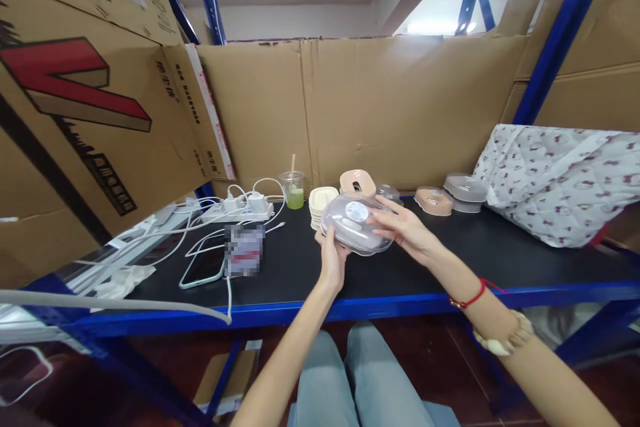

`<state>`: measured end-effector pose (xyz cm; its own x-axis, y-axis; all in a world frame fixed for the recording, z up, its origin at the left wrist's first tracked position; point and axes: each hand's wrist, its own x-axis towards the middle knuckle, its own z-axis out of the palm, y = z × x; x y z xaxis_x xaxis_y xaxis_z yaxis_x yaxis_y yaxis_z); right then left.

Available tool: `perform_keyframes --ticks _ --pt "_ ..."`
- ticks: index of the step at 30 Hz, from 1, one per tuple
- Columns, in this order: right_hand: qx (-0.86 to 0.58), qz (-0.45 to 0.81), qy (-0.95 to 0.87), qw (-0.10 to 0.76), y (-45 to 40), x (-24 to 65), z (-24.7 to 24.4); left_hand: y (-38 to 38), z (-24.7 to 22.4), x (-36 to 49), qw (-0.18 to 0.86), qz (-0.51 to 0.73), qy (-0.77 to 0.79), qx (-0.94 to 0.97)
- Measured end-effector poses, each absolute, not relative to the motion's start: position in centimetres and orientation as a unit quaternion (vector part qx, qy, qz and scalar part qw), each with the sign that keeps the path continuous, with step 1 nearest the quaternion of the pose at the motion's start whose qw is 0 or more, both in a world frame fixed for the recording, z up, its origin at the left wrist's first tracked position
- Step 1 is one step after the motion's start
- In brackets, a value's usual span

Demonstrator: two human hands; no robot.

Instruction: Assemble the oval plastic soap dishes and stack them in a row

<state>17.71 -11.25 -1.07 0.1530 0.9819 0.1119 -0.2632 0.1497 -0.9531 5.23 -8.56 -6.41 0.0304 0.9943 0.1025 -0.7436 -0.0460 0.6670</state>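
A clear, domed plastic cover (361,235) with rounded corners is held tilted above the dark table. A round whitish disc (357,211) sits on its top. My left hand (332,259) grips the cover at its lower left edge, thumb on the near side. Across its right side and top lie the fingers of my right hand (403,225), closed on it. Just behind stand a stack of cream-coloured pieces (323,201) and a peach-coloured piece (358,181) with a dark slot. Another clear cover (388,192) is partly hidden by my right hand.
Farther right are a peach-coloured piece under clear plastic (433,201), clear covers (466,188) and a patterned fabric bag (560,180). To the left are a cup of green drink (295,195), a power strip (240,211), phones (205,263) and loose cables. Cardboard (410,107) walls the back.
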Motion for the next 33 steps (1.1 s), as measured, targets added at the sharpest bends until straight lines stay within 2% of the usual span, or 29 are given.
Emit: perform_keyframes --ticks 4,7,9,13,18,21,25,31,33 --pt "-0.443 0.320 -0.575 0.609 -10.7 17.2 -2.1 -9.6 -7.4 5.1 0.672 0.650 0.156 0.318" --pt "-0.450 0.175 -0.632 0.606 -10.2 17.5 -2.1 -9.6 -7.0 5.1 0.632 0.673 0.193 0.333" --pt "-0.451 0.136 -0.647 0.599 -9.8 17.7 -1.6 -9.0 -6.1 5.2 0.587 0.700 0.223 0.341" --pt "-0.432 0.191 -0.632 0.614 -8.7 18.0 0.3 -7.3 -3.3 5.3 0.521 0.724 0.193 0.408" --pt "-0.405 0.324 -0.608 0.601 -7.5 18.5 1.9 -5.8 -1.1 4.9 0.547 0.662 0.169 0.484" --pt "-0.378 0.353 -0.640 0.569 -7.3 18.7 1.0 -5.5 -1.6 4.5 0.554 0.641 0.160 0.507" --pt "-0.376 0.371 -0.625 0.575 -7.5 18.8 -0.9 -5.2 -3.4 4.2 0.590 0.607 0.172 0.503" --pt "-0.361 0.429 -0.605 0.566 -7.4 18.6 -2.4 -6.1 -4.1 4.2 0.597 0.619 0.189 0.474" --pt "-0.391 0.407 -0.615 0.551 -7.3 18.6 -2.7 -6.7 -4.2 4.1 0.610 0.609 0.205 0.464"
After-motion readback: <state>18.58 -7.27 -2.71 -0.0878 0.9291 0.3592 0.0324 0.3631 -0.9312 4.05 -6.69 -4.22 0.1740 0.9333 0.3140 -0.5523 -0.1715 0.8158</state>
